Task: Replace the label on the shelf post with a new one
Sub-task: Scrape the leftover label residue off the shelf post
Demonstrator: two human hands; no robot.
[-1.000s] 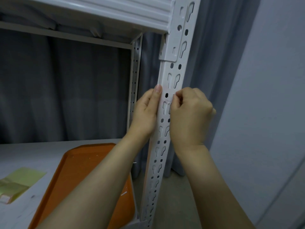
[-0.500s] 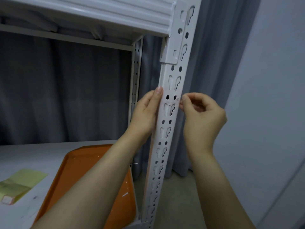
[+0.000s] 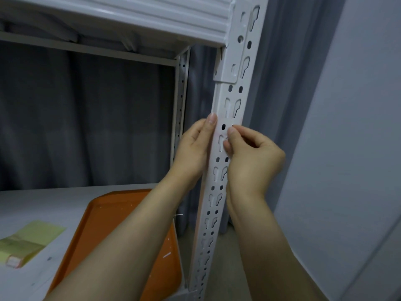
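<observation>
The white perforated shelf post (image 3: pixel 222 92) runs from the upper shelf down to the bottom of the view. My left hand (image 3: pixel 193 153) grips its left edge, thumb laid up along the edge and fingers behind. My right hand (image 3: pixel 251 161) is at the post's front face, with thumb and forefinger pinched together just to the right of my left thumb. They appear to pinch a small pale label (image 3: pixel 217 132), which is hard to tell from the white paint. Most of the label is hidden by my fingertips.
An orange tray (image 3: pixel 121 213) lies on the lower shelf board beside the post. A yellow-green sheet (image 3: pixel 28 240) lies farther left. The upper shelf (image 3: pixel 152 14) hangs overhead. A grey curtain (image 3: pixel 86 116) is behind, a rear post (image 3: pixel 181 94) at the back, and a plain wall (image 3: pixel 347 148) on the right.
My right hand drew away to the right of the post with its fingers pinched, then came back onto the front face. My left hand has kept its grip on the post's edge.
</observation>
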